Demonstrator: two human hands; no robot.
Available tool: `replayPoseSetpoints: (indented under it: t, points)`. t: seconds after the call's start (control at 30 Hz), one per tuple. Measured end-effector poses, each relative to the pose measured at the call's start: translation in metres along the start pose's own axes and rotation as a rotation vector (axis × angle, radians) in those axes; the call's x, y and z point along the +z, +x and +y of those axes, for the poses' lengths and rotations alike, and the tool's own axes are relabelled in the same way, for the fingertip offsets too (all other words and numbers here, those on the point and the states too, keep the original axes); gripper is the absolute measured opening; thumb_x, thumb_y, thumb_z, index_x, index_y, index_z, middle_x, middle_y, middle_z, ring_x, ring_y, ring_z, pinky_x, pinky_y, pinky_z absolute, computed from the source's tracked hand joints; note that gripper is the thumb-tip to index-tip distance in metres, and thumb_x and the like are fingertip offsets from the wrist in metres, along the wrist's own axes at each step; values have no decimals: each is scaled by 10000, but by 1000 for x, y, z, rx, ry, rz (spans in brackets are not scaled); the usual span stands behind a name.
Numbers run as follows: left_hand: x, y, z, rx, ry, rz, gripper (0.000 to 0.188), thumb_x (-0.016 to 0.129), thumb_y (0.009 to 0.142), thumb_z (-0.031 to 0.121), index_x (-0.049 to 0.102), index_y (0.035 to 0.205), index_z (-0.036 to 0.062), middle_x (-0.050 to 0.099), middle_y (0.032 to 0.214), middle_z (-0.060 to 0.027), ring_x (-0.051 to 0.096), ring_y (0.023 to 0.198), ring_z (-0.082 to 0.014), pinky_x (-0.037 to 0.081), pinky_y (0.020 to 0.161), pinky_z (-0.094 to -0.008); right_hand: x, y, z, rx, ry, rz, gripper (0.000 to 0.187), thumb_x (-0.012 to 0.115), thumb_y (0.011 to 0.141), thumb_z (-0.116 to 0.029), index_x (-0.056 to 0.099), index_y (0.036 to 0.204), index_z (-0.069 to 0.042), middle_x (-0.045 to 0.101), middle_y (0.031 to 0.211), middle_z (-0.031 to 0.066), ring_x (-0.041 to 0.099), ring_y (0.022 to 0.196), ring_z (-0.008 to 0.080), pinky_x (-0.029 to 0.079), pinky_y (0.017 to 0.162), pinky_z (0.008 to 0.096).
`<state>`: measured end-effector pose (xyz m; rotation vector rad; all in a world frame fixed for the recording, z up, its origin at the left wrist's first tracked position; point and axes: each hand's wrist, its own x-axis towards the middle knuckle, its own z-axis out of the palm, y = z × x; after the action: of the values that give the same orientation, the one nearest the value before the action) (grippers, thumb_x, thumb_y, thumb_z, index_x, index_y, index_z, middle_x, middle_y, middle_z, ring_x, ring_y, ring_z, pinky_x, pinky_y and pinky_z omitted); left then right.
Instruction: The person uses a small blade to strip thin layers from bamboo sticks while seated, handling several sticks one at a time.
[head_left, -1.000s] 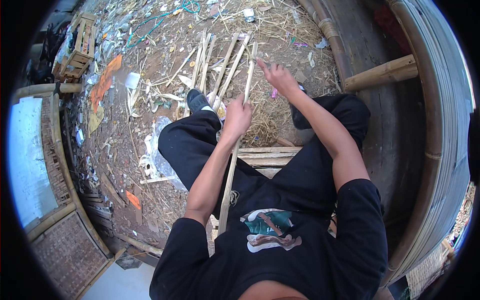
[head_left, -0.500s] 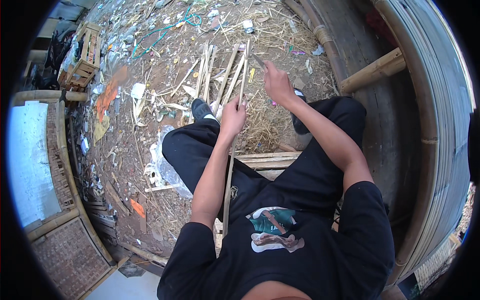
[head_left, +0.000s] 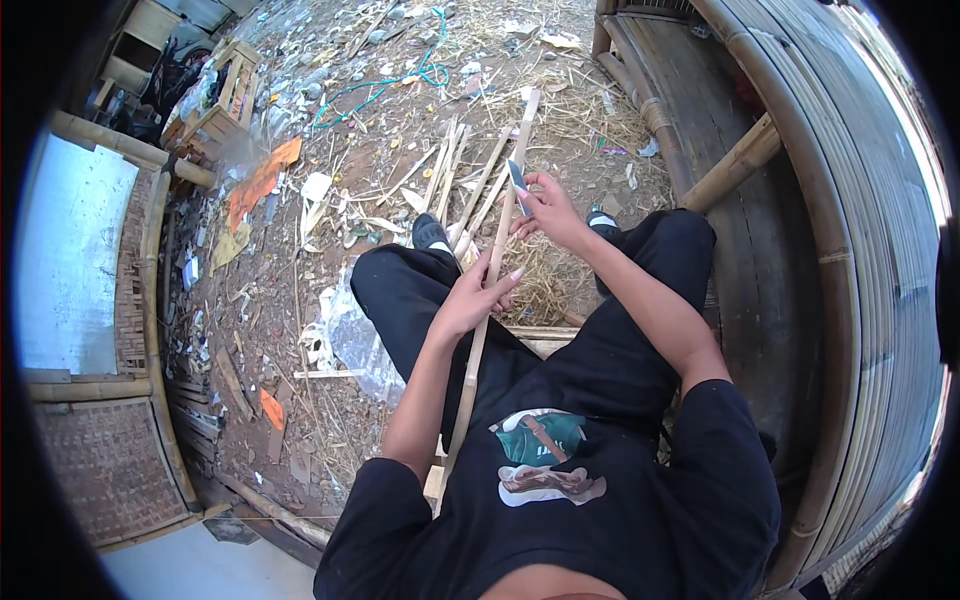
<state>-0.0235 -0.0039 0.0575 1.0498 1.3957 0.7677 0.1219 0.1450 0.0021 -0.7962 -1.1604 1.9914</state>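
A long, pale bamboo strip (head_left: 473,375) slants from beside my torso up between my knees, its far end out over the littered ground. My left hand (head_left: 472,303) grips it near the middle, fingers around it and thumb along its right side. Farther up, my right hand (head_left: 552,213) is closed on a knife (head_left: 517,180), whose blade lies close against the strip. Whether the edge touches the strip, I cannot tell. More split bamboo strips (head_left: 486,187) lie on the ground past my left shoe (head_left: 430,233).
Straw-like shavings (head_left: 540,285) cover the ground between my feet. A clear plastic sheet (head_left: 365,345) lies by my left knee. On the right runs a bamboo-framed plank platform (head_left: 765,330). A wooden crate (head_left: 225,110) stands far left, with a teal cord (head_left: 380,90) on the ground.
My right hand has moved down and nearer along the strip with the knife. My left hand has shifted lower and loosened its fingers. The strip now shows its broader face.
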Motion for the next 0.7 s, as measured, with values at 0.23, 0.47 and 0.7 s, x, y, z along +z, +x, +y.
replayPoseSetpoints:
  t: [0.23,0.47,0.7]
  points:
    - [-17,-99,-14,206,-93,678,241,574,952,179,633,852,-32,588,628,-27,582,561,-87,475,545,-221,16,-13,-19,-139,-86,82,197,489,980,-138,413,1110,-10,596,782,124,633,534,192,516,425,291]
    - [1,-122,-11,258,-122,687,185,709,852,124,620,735,12,613,659,-32,579,565,-82,459,536,-207,16,-22,-30,-229,-105,205,207,519,966,-129,451,1114,-1,621,740,116,614,507,154,502,428,263]
    - [32,-110,-5,176,394,307,359,759,786,192,617,998,-60,643,779,-113,570,639,-87,464,596,-240,-18,-31,-43,-404,-98,524,211,555,947,-125,501,1084,25,614,653,86,581,456,127,483,417,263]
